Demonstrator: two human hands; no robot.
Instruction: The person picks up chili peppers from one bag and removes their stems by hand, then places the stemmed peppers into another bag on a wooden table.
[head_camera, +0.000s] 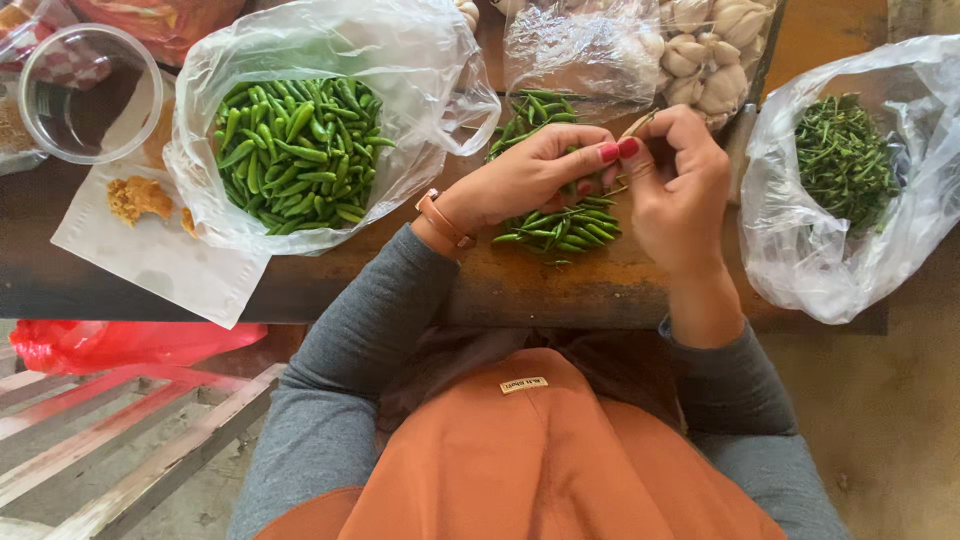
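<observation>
My left hand and my right hand meet above a loose pile of small green chillies on the wooden table. Both hands pinch one green chilli between their fingertips; its thin stem sticks up near my right thumb. To the left stands a clear plastic bag of destemmed green chillies, wide open. On the right, another clear bag holds a heap of thin green stems. More chillies lie behind my left hand.
A bag of garlic bulbs sits at the back. A clear plastic cup and a white paper with brown crumbs lie at far left. A red plastic bag and a slatted wooden rack are below the table edge.
</observation>
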